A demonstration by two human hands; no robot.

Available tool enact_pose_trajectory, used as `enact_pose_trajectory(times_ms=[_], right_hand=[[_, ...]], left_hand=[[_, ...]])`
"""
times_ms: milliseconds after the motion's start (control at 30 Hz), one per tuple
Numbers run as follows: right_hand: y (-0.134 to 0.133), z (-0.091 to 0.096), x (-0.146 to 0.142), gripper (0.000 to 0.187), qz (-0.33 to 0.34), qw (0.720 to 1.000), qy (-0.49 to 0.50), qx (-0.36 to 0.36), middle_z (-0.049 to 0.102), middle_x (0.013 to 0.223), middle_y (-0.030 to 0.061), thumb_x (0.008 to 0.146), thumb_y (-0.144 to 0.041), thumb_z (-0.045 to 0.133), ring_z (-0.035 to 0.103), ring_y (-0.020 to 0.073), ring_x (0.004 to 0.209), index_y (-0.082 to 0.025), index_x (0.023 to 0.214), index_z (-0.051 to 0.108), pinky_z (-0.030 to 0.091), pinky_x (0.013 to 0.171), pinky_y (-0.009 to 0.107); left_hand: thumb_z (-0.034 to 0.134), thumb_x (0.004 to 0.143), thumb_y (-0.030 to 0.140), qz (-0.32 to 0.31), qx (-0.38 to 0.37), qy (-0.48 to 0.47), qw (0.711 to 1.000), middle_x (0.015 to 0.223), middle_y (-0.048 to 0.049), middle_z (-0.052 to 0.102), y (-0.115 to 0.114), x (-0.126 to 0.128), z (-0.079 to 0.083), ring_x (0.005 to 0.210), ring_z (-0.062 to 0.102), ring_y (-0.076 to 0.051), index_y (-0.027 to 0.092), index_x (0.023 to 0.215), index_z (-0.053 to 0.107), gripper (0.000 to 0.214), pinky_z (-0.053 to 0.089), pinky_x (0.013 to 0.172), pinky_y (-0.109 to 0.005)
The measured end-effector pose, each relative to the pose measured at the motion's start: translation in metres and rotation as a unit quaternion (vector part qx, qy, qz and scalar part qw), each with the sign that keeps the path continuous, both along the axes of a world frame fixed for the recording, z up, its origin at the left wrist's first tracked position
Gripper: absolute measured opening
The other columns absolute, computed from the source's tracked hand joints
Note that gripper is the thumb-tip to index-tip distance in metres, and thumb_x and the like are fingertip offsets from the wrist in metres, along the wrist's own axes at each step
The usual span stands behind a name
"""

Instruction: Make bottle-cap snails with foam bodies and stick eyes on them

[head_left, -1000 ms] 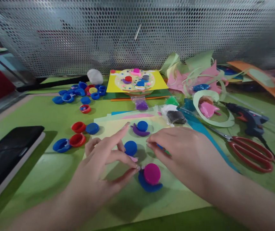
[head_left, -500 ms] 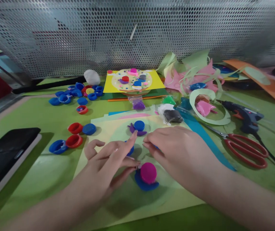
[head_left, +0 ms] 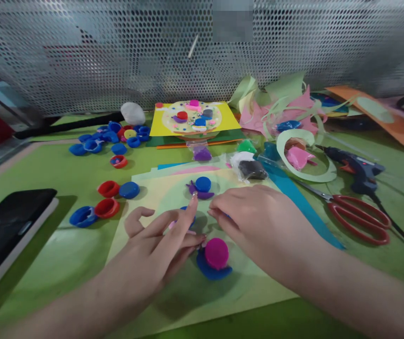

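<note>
My left hand (head_left: pixel 156 245) has its thumb and middle finger pinched together beside a magenta bottle cap (head_left: pixel 216 253) that sits on a blue clay snail-like body (head_left: pixel 211 270). Its index finger stretches forward, with the tip close to a purple clay piece (head_left: pixel 202 193) under a blue cap (head_left: pixel 203 184). My right hand (head_left: pixel 247 212) is closed with fingertips together over the pale paper (head_left: pixel 258 294); whatever it pinches is hidden. A bit of blue cap and pink clay (head_left: pixel 190 231) shows behind my left fingers, mostly covered.
Red scissors (head_left: pixel 359 219) and a glue gun (head_left: pixel 353 165) lie at right. Bagged black clay (head_left: pixel 252 170) is behind my right hand. Loose blue caps (head_left: pixel 92 145) and a phone (head_left: pixel 7 235) are at left. A decorated yellow card (head_left: pixel 157 125) stands behind.
The view has shifted very slightly, so everything sits a little further left. Both hands keep nearly the same pose and place.
</note>
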State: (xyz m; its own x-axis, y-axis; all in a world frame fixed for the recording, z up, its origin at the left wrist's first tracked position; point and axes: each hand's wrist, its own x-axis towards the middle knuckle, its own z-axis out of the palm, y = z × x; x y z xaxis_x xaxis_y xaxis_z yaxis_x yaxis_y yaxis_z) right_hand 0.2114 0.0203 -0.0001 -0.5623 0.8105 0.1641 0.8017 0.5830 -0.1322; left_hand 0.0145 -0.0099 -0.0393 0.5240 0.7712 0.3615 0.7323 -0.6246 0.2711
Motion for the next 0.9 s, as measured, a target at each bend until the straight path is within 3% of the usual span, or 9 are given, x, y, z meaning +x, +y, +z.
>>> enact_pose_trajectory(times_ms=[100,200,633,900], right_hand=[[-0.001,0.001,0.000,0.014,-0.005,1.000,-0.004,-0.005,0.062,0.065,-0.0017,0.078,-0.007,0.057,0.057,0.0158,0.060,-0.020,0.073,0.061,0.031,0.053,0.028],[-0.002,0.002,0.001,0.014,-0.006,1.000,-0.008,-0.009,0.063,0.065,-0.0013,0.078,-0.008,0.057,0.057,0.0160,0.060,-0.019,0.072,0.062,0.032,0.052,0.028],[-0.001,-0.001,0.000,0.015,-0.002,1.000,-0.015,-0.018,0.066,0.072,0.0009,0.079,-0.008,0.057,0.062,0.0195,0.067,-0.019,0.082,0.066,0.038,0.057,0.030],[-0.003,-0.001,0.000,0.018,-0.003,1.000,-0.015,-0.015,0.068,0.075,0.0022,0.079,-0.006,0.056,0.064,0.0204,0.072,-0.019,0.085,0.067,0.042,0.060,0.030]], left_hand=[[0.046,0.089,0.021,-0.037,-0.008,0.023,0.999,0.086,0.0058,0.076,-0.001,-0.001,0.002,0.094,0.064,-0.021,0.025,0.145,0.001,0.072,0.034,0.091,-0.041],[0.045,0.087,0.017,-0.017,-0.008,0.013,1.000,0.091,0.0033,0.075,-0.003,-0.003,0.004,0.099,0.061,-0.024,0.024,0.145,0.001,0.073,0.033,0.091,-0.043],[0.039,0.082,0.009,-0.031,0.005,0.014,0.999,0.093,0.0034,0.075,-0.011,-0.004,0.002,0.101,0.063,-0.019,0.023,0.144,0.008,0.071,0.041,0.087,-0.037],[0.042,0.083,0.016,-0.002,-0.015,-0.013,1.000,0.088,0.0018,0.076,-0.010,-0.003,0.008,0.102,0.061,-0.026,0.024,0.144,-0.001,0.075,0.024,0.098,-0.052]])
